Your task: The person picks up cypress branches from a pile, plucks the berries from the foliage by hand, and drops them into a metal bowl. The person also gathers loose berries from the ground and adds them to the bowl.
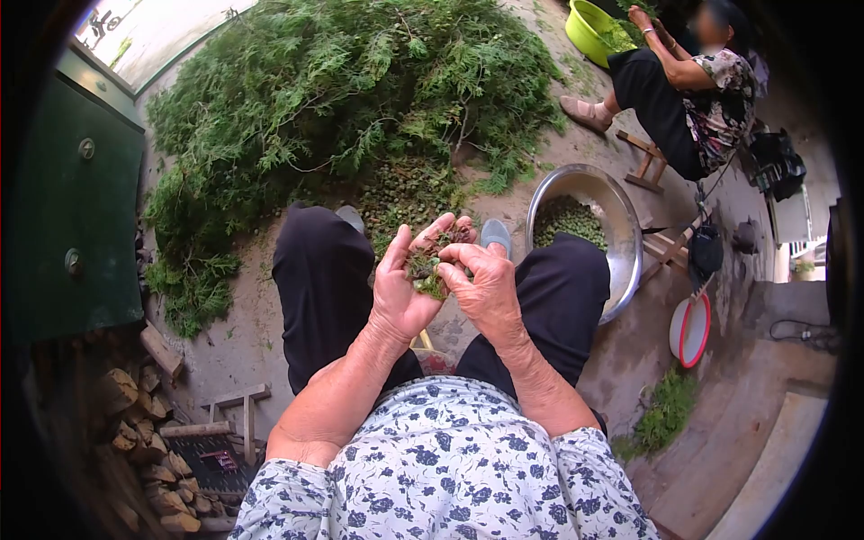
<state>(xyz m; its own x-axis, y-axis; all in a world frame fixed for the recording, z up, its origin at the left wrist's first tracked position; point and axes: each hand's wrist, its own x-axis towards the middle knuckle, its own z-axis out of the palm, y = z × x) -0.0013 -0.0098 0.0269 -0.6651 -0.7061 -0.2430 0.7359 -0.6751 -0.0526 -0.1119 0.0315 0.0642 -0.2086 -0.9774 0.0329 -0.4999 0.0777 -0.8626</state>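
My left hand [402,295] is palm up in front of my lap, fingers slightly curled under a handful of small green cones and brown leaf bits [423,263]. Over that palm, my right hand [491,286] pinches with thumb and forefinger at the edge of the handful. Whatever sits between those fingertips is too small to make out. Beyond the hands, a heap of loose green and brown cones [405,192] lies on the ground. By my right knee stands a wide metal basin [632,236], partly filled with green cones [569,222].
A large pile of leafy conifer branches [351,85] spreads ahead. At the upper right, a seated person [711,94] handles greenery by a lime-green tub [585,36]. Split firewood [144,423] and a small wooden-framed seat [216,441] are at left; a red-rimmed white container [690,331] is at right.
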